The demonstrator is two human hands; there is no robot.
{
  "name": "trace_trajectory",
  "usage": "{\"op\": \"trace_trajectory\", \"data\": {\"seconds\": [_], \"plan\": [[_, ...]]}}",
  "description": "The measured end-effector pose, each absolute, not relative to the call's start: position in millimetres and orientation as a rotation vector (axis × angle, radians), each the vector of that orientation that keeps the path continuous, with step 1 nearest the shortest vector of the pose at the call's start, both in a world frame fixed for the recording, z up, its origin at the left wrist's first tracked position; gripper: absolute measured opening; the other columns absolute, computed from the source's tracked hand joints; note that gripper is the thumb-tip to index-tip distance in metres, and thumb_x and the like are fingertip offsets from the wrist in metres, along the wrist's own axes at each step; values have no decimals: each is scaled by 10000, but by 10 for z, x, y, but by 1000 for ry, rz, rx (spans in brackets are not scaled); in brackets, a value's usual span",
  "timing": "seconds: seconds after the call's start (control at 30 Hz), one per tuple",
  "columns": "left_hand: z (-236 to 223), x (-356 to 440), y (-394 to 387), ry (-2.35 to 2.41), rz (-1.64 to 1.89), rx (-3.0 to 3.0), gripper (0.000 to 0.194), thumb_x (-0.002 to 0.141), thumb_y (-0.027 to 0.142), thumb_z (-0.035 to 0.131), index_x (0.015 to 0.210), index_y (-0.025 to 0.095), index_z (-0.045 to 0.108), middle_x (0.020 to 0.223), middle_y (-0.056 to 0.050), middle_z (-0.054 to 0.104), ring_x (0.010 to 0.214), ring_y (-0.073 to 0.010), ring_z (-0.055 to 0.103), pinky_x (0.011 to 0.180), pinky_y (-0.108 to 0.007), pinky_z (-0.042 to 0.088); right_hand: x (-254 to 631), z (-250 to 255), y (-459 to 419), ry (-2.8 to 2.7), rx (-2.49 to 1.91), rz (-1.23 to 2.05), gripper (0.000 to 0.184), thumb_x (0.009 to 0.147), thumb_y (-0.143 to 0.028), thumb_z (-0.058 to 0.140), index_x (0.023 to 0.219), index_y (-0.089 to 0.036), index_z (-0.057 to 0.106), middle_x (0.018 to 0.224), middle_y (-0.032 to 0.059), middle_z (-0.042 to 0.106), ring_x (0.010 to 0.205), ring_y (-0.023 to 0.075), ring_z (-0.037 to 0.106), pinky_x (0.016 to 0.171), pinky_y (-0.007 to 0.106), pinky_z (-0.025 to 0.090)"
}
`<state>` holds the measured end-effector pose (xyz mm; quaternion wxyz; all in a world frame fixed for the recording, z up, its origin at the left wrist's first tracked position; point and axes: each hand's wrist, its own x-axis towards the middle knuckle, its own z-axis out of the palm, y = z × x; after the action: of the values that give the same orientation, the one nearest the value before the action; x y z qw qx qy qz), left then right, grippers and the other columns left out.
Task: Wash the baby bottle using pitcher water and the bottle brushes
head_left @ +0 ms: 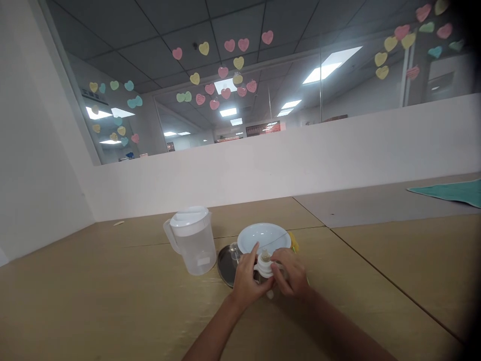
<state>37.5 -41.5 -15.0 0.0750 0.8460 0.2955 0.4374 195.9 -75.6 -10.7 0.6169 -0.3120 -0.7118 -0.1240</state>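
A small white round container [265,268] with an ear-like handle stands between my two hands. Something pale yellowish sits in its top, too small to make out. My left hand [248,276] curls around its left side, the thumb below and a finger raised. The fingers of my right hand [292,273] are closed at its right rim. Just behind lies a wide white bowl [263,231], with a thin line crossing its inside. A dark round tray [225,266], partly covered by my left hand, holds a small clear piece [235,250].
Left of the tray stands a translucent lidded pitcher [197,248], its handle facing left. A yellow object [294,242] shows at the bowl's right edge. At the far right lies a green cloth [451,190]. A white wall [263,168] with a window bounds the tan table [131,296].
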Motion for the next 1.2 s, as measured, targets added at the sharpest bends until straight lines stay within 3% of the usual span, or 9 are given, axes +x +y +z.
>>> {"op": "trace_trajectory", "data": {"seconds": [0.07, 0.23, 0.43, 0.57, 0.67, 0.8, 0.93, 1.2], "plan": [[-180, 369, -399, 902, 1331, 2487, 745, 658, 370, 652, 1291, 152, 324, 1011, -87, 589, 936, -213, 543, 865, -376, 421, 1942, -108, -776, -1690, -685, -326, 126, 775, -187, 440, 841, -214, 545, 749, 61, 618, 734, 199, 580, 729, 403, 457], [-184, 370, -397, 902, 1356, 2420, 510, 627, 370, 667, 1057, 174, 476, 988, -73, 579, 927, -217, 541, 825, -360, 435, 1887, -121, -827, -1702, -635, -281, 139, 748, -169, 473, 855, -204, 555, 761, 58, 625, 745, 197, 596, 733, 382, 475], [-162, 361, -391, 879, 1311, 2496, 549, 626, 370, 674, 1105, 183, 482, 1084, -93, 574, 991, -235, 534, 877, -378, 420, 1886, -176, -692, -1327, -750, 284, 393, 794, -261, 461, 1176, -201, 388, 1009, 88, 579, 927, 198, 575, 816, 350, 472], [-155, 344, -374, 880, 1307, 2398, 660, 601, 351, 695, 1173, 193, 406, 1024, -74, 589, 950, -225, 555, 857, -372, 424, 1944, -99, -660, -1664, -727, 526, 336, 825, -326, 441, 1135, -197, 457, 995, 66, 600, 933, 198, 571, 829, 330, 460], [-132, 341, -369, 899, 1309, 2264, 800, 549, 335, 735, 1216, 194, 316, 852, -12, 592, 814, -192, 575, 775, -337, 439, 1964, -49, -665, -1761, -799, 431, 292, 823, -347, 470, 1066, -191, 513, 976, 63, 600, 903, 192, 566, 810, 316, 455], [-130, 372, -378, 901, 1336, 2241, 832, 503, 260, 742, 1209, 195, 305, 790, 28, 528, 724, -152, 534, 694, -287, 425, 1908, -55, -661, -1743, -993, 148, 353, 742, -339, 583, 1057, -185, 545, 919, 56, 560, 870, 198, 546, 764, 317, 452], [-159, 397, -394, 905, 1352, 2266, 765, 533, 191, 691, 1197, 193, 311, 803, 25, 491, 744, -139, 502, 720, -276, 420, 1820, -98, -656, -1723, -1137, 28, 195, 748, -311, 566, 895, -185, 588, 832, 34, 523, 778, 177, 537, 684, 293, 433], [-220, 420, -407, 948, 1273, 2317, 779, 578, 251, 688, 1244, 194, 289, 894, -15, 524, 851, -176, 520, 779, -302, 431, 1773, -148, -614, -1562, -1257, -38, 229, 715, -393, 586, 763, -188, 495, 787, 22, 545, 747, 180, 535, 643, 278, 401]]}}
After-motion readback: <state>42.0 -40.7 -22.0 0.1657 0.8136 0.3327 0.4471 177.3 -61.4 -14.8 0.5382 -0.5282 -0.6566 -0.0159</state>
